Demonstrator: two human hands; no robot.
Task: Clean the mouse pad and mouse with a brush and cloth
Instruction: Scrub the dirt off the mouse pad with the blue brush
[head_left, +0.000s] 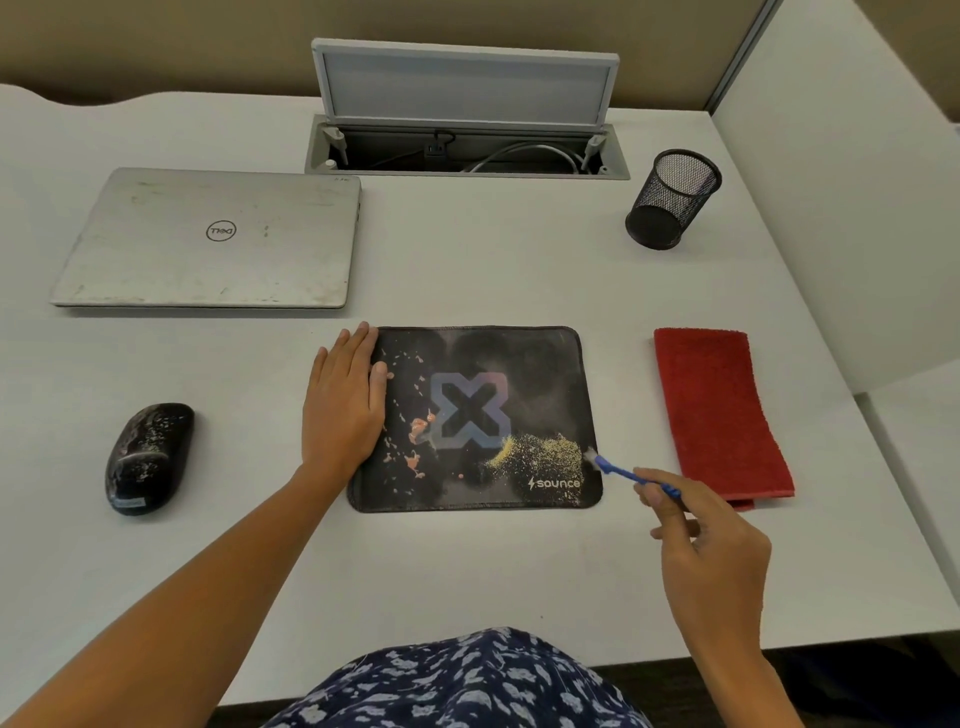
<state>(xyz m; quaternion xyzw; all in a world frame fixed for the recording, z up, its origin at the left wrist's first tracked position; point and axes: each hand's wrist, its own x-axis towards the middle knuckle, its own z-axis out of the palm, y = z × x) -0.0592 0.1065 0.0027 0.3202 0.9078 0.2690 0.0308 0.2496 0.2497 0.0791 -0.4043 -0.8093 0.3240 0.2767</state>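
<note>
Presses left edge of mouse pad (519, 358) with flat left hand (343, 410). Pinches brush (621, 472) in right hand (711, 556) — bristles at pad's right edge, mesh cup (672, 200) well beyond.

Black mouse pad (475, 418), blue brush (631, 474), red cloth (719, 413), speckled black mouse (148, 457).

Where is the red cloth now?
Head view: the folded red cloth lies on the white desk, right of the black mouse pad and blue brush.

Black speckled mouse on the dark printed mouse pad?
No, the black speckled mouse lies on the white desk, left of the dark printed mouse pad.
</note>
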